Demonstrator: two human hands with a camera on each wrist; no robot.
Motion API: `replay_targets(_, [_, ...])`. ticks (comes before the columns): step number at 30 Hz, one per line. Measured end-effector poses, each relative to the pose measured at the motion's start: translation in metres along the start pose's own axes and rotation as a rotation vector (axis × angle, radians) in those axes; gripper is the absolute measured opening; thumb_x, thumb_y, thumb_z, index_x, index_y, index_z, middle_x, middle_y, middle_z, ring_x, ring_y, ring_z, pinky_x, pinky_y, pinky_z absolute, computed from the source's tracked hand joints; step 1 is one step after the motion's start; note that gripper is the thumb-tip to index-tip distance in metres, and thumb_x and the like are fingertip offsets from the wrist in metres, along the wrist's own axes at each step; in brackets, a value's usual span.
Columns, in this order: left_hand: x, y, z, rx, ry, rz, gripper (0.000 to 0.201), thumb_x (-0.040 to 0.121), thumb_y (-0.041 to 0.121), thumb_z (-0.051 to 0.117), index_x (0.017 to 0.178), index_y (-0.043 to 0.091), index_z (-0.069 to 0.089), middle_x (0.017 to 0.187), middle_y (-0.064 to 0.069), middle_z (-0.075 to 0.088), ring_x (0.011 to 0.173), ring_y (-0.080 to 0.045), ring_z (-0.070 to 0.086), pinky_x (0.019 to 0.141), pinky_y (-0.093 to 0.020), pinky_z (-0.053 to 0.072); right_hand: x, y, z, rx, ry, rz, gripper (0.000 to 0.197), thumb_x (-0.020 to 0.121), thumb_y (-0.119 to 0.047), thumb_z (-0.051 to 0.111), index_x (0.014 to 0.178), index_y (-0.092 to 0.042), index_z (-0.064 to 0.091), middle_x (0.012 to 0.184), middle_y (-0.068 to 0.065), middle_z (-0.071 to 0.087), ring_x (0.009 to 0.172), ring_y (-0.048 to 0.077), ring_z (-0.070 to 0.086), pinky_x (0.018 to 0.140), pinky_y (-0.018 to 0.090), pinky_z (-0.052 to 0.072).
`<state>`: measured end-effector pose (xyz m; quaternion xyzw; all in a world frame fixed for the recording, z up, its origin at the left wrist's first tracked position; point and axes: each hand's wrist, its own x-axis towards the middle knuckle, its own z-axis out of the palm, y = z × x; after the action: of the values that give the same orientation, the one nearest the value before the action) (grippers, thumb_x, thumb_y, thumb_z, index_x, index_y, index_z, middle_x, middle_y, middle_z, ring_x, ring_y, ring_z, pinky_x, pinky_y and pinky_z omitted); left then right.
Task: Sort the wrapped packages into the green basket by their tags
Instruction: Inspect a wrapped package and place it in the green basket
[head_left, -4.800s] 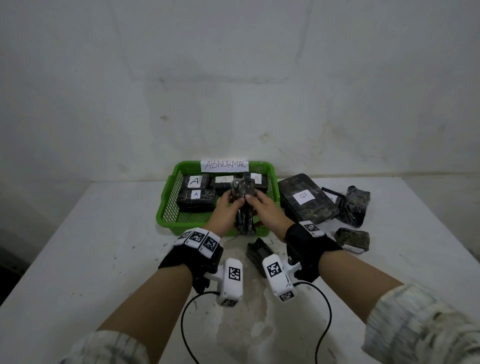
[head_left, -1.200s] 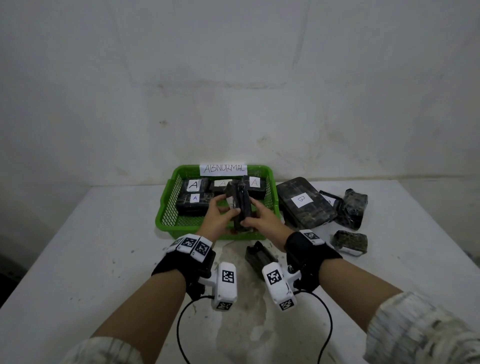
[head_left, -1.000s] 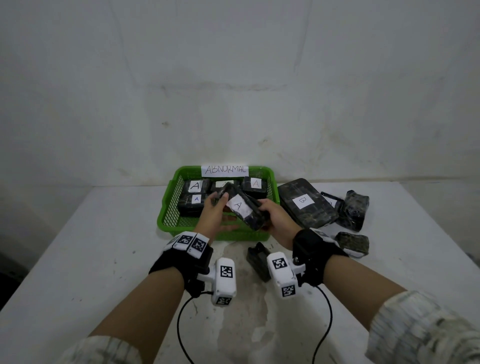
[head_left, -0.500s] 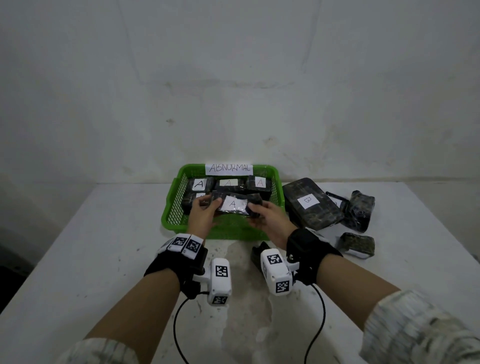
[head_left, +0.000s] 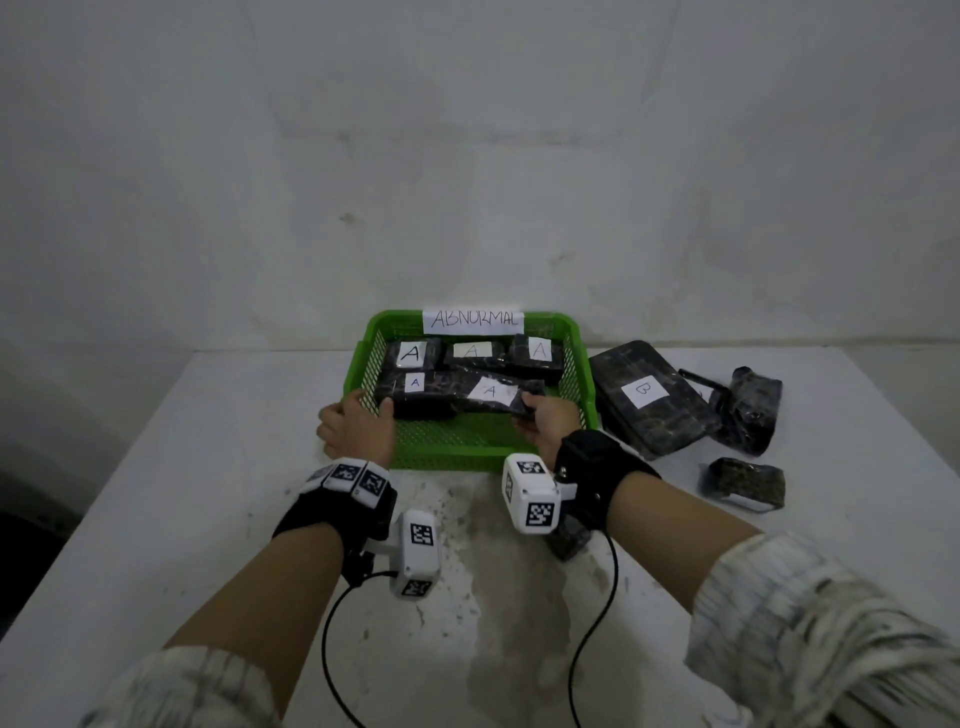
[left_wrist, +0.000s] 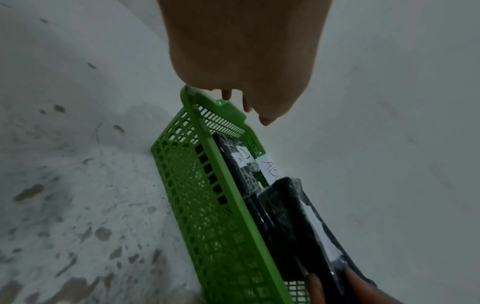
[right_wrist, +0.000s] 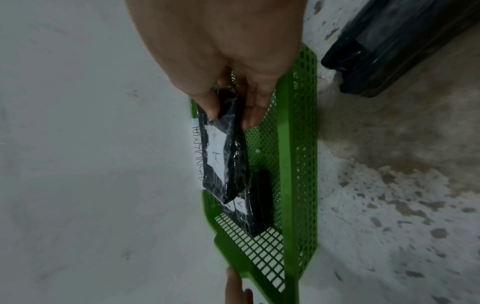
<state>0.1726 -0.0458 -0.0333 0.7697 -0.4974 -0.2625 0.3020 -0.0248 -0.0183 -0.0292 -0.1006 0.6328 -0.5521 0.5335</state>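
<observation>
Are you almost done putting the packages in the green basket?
Partly. Four A-tagged packages already lie in the green basket. The right hand grips a fifth A package, low in the basket, while the left hand rests at the basket's left rim. On the table sit a B package and several packages whose tags cannot be read.

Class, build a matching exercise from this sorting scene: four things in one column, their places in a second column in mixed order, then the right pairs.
Things
1. B-tagged package
2. ABNORMAL sign
3. left hand
4. right hand

Places
a. on the green basket's far rim
b. holding an A-tagged package in the basket
c. at the basket's left edge
d. on the table, right of the basket

Pairs: 1-d, 2-a, 3-c, 4-b
</observation>
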Motion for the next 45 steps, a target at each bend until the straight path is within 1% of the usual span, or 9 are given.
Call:
replay_targets(2, [0.009, -0.005, 0.000, 0.022, 0.037, -0.023, 0.049, 0.090, 0.029, 0.056, 0.134, 0.011, 0.043, 0.140, -0.019, 0.032, 0.130, -0.035, 0.029, 0.106, -0.044, 0.026, 0.011, -0.001, 0.004, -0.044, 0.014, -0.005, 0.012, 0.096, -0.008, 0.053, 0.096, 0.002, 0.059, 0.090, 0.013, 0.057, 0.064, 0.019, 0.052, 0.064, 0.031, 0.048])
replay_targets(6, [0.031, -0.012, 0.004, 0.036, 0.017, -0.092, 0.050, 0.092, 0.024, 0.051, 0.138, 0.009, 0.038, 0.141, -0.021, 0.036, 0.130, -0.034, 0.032, 0.104, -0.045, 0.028, 0.029, 0.003, 0.012, -0.131, -0.004, -0.013, 0.038, 0.099, -0.011, 0.046, 0.132, 0.007, 0.045, 0.082, 0.004, 0.051, 0.065, 0.010, 0.049, 0.065, 0.022, 0.046])
replay_targets(11, [0.046, -0.028, 0.010, 0.007, -0.063, 0.009, 0.039, 0.097, 0.017, 0.041, 0.133, 0.002, 0.041, 0.127, -0.024, 0.053, 0.113, -0.037, 0.052, 0.091, -0.041, 0.042, 0.039, -0.016, 0.019, -0.585, 0.073, -0.009, 0.042, 0.100, -0.017, 0.043, 0.139, -0.001, 0.038, 0.135, 0.014, 0.051, 0.099, 0.019, 0.059, 0.079, 0.023, 0.048])
replay_targets(14, [0.045, -0.031, 0.010, 0.004, -0.070, 0.013, 0.036, 0.098, 0.014, 0.036, 0.132, 0.003, 0.041, 0.126, -0.022, 0.053, 0.111, -0.035, 0.053, 0.089, -0.039, 0.041, 0.035, -0.031, 0.020, -1.102, 0.073, -0.109, 0.035, 0.101, -0.020, 0.043, 0.132, -0.005, 0.045, 0.130, 0.011, 0.055, 0.117, 0.025, 0.055, 0.085, 0.029, 0.044])
replay_targets(22, [0.042, -0.028, 0.009, 0.023, -0.090, -0.016, 0.036, 0.096, 0.013, 0.034, 0.130, 0.005, 0.041, 0.129, -0.019, 0.050, 0.113, -0.035, 0.052, 0.091, -0.039, 0.039, 0.061, -0.013, 0.023, -1.490, -0.048, -0.141, 0.038, 0.101, -0.025, 0.044, 0.132, -0.005, 0.046, 0.126, 0.015, 0.058, 0.113, 0.032, 0.057, 0.089, 0.034, 0.046])
replay_targets(32, [0.048, -0.029, 0.014, 0.117, -0.054, -0.021, 0.040, 0.095, 0.009, 0.035, 0.134, 0.005, 0.040, 0.134, -0.020, 0.045, 0.123, -0.036, 0.043, 0.099, -0.044, 0.035, 0.074, -0.008, 0.018, -1.246, -0.075, -0.136, 0.038, 0.097, -0.011, 0.049, 0.134, -0.001, 0.048, 0.138, 0.017, 0.051, 0.126, 0.032, 0.049, 0.101, 0.033, 0.042])
replay_targets(38, [0.026, -0.011, 0.022, 0.165, 0.171, -0.024, 0.064, 0.082, 0.014, 0.057, 0.141, 0.013, 0.035, 0.144, -0.015, 0.034, 0.136, -0.028, 0.027, 0.115, -0.044, 0.010, 0.068, -0.015, 0.013, -0.628, 0.039, -0.147, 0.038, 0.085, -0.025, 0.060, 0.115, -0.002, 0.063, 0.122, 0.021, 0.061, 0.111, 0.032, 0.057, 0.094, 0.034, 0.046])
replay_targets(41, [0.008, 0.002, 0.028, 0.220, 0.103, 0.084, 0.067, 0.082, 0.017, 0.058, 0.142, 0.012, 0.029, 0.147, -0.017, 0.026, 0.142, -0.032, 0.014, 0.116, -0.046, 0.000, 0.054, -0.025, 0.004, -0.467, 0.026, -0.249, 0.059, 0.076, -0.038, 0.066, 0.127, -0.011, 0.055, 0.133, 0.014, 0.051, 0.118, 0.032, 0.052, 0.101, 0.047, 0.045])
replay_targets(45, [-0.030, 0.028, 0.045, 0.275, -0.026, 0.239, 0.062, 0.088, 0.026, 0.056, 0.142, 0.013, 0.029, 0.149, -0.020, 0.022, 0.143, -0.033, 0.011, 0.115, -0.048, 0.001, 0.030, -0.050, -0.025, -0.367, -0.076, -0.383, 0.048, 0.093, -0.025, 0.060, 0.135, -0.008, 0.045, 0.129, 0.008, 0.049, 0.116, 0.020, 0.049, 0.100, 0.036, 0.043])
